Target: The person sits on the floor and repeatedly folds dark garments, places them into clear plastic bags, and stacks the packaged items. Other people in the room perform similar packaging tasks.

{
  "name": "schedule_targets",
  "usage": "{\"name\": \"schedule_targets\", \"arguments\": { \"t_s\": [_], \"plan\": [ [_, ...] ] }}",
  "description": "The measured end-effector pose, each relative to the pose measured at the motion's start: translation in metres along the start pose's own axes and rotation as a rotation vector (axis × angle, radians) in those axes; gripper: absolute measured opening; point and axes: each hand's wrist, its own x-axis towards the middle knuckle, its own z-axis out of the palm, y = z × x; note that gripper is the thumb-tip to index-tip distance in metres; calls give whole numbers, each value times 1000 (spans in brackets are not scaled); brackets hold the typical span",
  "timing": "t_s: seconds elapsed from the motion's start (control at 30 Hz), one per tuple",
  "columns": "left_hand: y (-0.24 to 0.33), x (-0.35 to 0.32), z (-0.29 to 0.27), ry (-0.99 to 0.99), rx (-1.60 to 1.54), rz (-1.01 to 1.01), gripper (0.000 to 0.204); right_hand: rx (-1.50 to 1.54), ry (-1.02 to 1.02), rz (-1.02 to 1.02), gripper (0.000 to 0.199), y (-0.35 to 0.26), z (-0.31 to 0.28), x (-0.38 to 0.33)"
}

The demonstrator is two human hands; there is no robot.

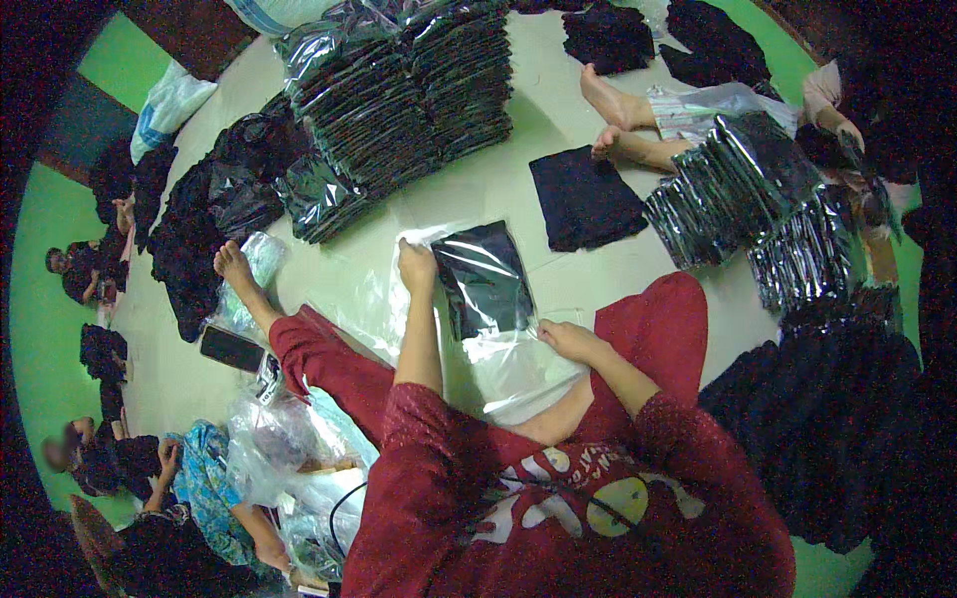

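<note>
A folded black garment [485, 282] lies on the floor before me inside a clear plastic bag [518, 374], whose loose part spreads toward my lap. My left hand [417, 267] is closed on the bag's edge at the garment's upper left. Close to the garment's lower right corner, my right hand [568, 340] pinches the plastic. The fingertips of both hands are small here, and the exact grip is partly hidden.
Tall stacks of bagged black garments [399, 95] stand ahead. More bagged stacks [713, 194] rise at the right, beside a folded black cloth [586, 199]. A phone [232, 349] and loose plastic bags [284, 429] lie at my left. Other people sit around.
</note>
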Motion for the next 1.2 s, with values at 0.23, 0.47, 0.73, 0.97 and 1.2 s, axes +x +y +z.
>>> {"name": "schedule_targets", "arguments": {
  "t_s": [0.23, 0.47, 0.73, 0.97, 1.2],
  "plan": [
    [50, -75, 26, -167, 398, 570, 57, 7, -1, -68, 26, 5, 7, 5],
    [56, -51, 19, -581, 461, 300, 69, 15, 20, -76, 24, -1, 4, 6],
    [-12, -115, -63, -499, 167, -270, 53, -25, -33, -1, 25, -5, -3, 4],
    [-73, -160, -55, -617, -188, -339, 18, -16, -36, -30, 26, -3, -2, 7],
    [18, -142, -142, -741, -611, -520, 12, 353, 242, -297, 20, -37, -39, -11]
  ]
}}
